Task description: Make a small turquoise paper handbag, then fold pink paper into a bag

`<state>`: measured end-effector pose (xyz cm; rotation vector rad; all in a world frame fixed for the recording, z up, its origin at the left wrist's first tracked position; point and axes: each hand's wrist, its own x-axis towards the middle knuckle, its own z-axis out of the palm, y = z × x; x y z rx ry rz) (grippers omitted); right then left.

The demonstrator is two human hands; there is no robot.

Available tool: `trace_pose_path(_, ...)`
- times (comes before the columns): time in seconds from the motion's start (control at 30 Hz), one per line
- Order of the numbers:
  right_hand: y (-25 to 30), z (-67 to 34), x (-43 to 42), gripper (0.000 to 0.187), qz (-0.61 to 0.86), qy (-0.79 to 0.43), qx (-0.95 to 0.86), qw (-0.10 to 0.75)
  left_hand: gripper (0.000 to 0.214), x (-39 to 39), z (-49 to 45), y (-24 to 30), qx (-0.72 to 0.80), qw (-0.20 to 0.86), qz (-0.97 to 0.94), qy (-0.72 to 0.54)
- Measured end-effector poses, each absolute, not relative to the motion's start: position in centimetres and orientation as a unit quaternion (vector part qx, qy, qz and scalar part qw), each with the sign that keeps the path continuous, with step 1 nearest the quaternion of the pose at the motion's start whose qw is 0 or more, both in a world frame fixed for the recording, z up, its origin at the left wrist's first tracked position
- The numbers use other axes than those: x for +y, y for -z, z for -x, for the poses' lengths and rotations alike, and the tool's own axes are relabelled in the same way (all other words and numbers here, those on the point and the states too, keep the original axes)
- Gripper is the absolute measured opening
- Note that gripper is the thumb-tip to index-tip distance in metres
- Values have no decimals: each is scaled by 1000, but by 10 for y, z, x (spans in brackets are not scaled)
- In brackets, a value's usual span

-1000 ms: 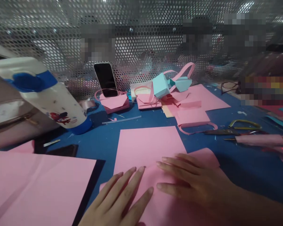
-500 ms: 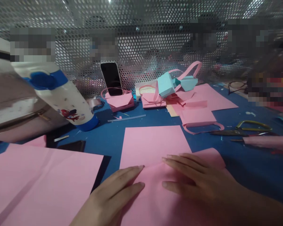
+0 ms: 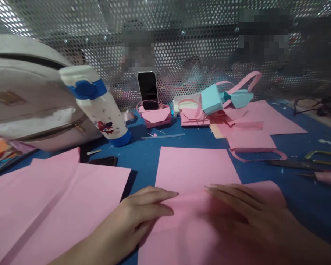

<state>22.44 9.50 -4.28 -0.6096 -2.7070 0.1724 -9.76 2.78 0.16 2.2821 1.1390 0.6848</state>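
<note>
pink paper [image 3: 179, 239] lay under and ahead of the left hand [image 3: 139, 209] and right hand [image 3: 253, 213], both unclenched, fingers extended; a crosswise edge or fold [image 3: 191, 192] ran between their fingertips, equally near each.

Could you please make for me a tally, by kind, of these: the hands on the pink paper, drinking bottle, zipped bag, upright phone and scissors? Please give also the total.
Hands on the pink paper: 2 (left hand, right hand)
Drinking bottle: 1
Zipped bag: 1
Upright phone: 1
Scissors: 1 pair
Total: 6
</note>
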Motion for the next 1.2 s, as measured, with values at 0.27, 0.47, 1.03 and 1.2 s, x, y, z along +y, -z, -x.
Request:
trace_pose_path(0.27, 43, -223, 94, 49, 222, -51, -959, 168, 46, 32, 108, -7, 421, 264, -839, -220)
trace_pose_path(0.47, 44, -225, 93, 51, 225, -62, -957, 174, 36, 24, 98, 2, 360, 68, -915, -170)
trace_pose_path(1.03, 30, -219, 87, 43, 212, -31, -965, 154, 43, 22, 99, -15, 504, 188, -810, -234)
trace_pose_path(1.2, 38, -222, 90, 49, 204, -38, -965, 162, 43, -6, 66, 6, 348, -111, -925, -102)
